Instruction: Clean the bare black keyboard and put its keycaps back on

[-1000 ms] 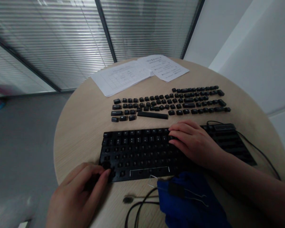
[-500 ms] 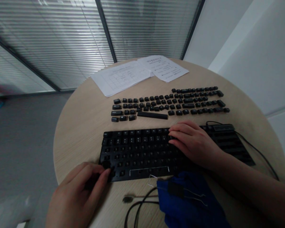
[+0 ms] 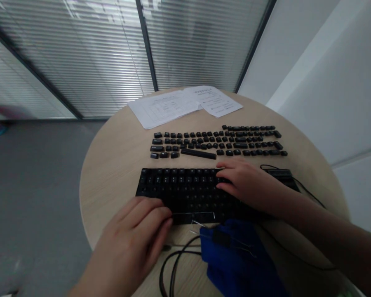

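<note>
A black keyboard (image 3: 200, 202) lies across the table. Keycaps sit on its top rows, while its lower rows show bare switches and a thin metal bar. My left hand (image 3: 132, 235) is over the lower left of the keyboard, fingers curled together. Whatever the fingertips hold, if anything, is hidden. On the upper rows, right of the middle, rests my right hand (image 3: 243, 179), its fingers stretched and slightly apart. Loose black keycaps (image 3: 241, 145) lie in rows behind the keyboard, with a long spacebar (image 3: 198, 154) among them.
Near me lies a blue cloth (image 3: 238, 268) with a wire keycap puller (image 3: 221, 238) on top. A black cable (image 3: 163, 272) loops beside it. Paper sheets (image 3: 170, 108) lie at the far side of the round wooden table (image 3: 108, 152), before blinds (image 3: 105, 62).
My left hand has moved right from the keyboard's left edge over its lower rows, covering that corner. My right hand stays on the upper rows. The whole view has shifted slightly.
</note>
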The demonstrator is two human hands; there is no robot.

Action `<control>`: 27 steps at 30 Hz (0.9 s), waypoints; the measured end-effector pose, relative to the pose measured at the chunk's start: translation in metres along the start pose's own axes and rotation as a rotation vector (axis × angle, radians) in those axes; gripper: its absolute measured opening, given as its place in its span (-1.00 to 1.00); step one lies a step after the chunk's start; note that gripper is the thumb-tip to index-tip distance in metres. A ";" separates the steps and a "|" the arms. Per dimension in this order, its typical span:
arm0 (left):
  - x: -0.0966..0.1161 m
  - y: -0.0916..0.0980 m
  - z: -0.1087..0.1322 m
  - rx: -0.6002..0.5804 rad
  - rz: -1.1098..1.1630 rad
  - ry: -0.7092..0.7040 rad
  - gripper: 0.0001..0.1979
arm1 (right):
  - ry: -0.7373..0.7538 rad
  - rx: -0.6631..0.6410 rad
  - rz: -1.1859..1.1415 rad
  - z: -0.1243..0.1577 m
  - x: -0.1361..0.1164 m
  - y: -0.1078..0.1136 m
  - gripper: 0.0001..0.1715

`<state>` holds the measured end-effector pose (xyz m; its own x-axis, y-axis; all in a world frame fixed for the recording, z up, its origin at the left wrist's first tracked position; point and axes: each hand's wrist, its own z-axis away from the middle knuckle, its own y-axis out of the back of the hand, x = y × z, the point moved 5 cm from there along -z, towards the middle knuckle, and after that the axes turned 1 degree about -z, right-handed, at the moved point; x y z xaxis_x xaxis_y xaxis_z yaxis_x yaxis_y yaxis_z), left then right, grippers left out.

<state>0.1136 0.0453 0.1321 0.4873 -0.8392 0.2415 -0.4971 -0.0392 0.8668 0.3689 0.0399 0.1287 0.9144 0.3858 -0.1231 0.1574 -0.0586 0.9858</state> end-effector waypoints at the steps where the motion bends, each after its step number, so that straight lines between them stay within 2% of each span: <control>1: 0.009 -0.006 -0.008 -0.048 0.022 -0.073 -0.80 | -0.010 -0.065 0.019 -0.005 -0.001 0.002 -0.93; 2: 0.016 -0.011 -0.015 -0.057 0.031 -0.137 -0.75 | -0.028 -0.129 0.042 -0.010 -0.001 0.003 -0.92; 5: 0.028 -0.036 -0.030 -0.242 0.080 -0.229 -0.64 | -0.057 -0.258 0.128 -0.021 -0.004 0.007 -0.89; 8: 0.030 -0.054 -0.034 -0.388 0.151 -0.232 -0.54 | -0.021 -0.280 0.178 -0.025 -0.007 0.010 -0.88; 10: 0.029 -0.060 -0.032 -0.437 0.182 -0.209 -0.49 | -0.019 -0.304 0.173 -0.024 -0.006 0.010 -0.90; 18: 0.026 -0.061 -0.029 -0.397 0.255 -0.180 -0.44 | 0.064 -0.379 0.112 -0.025 -0.002 0.004 -0.87; 27: 0.026 -0.062 -0.030 -0.411 0.273 -0.163 -0.42 | 0.071 -0.353 0.001 -0.030 0.010 -0.001 -0.84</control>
<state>0.1782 0.0422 0.0977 0.2450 -0.8641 0.4397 -0.2518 0.3812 0.8895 0.3668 0.0712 0.1297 0.8844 0.4493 -0.1262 0.0067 0.2582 0.9661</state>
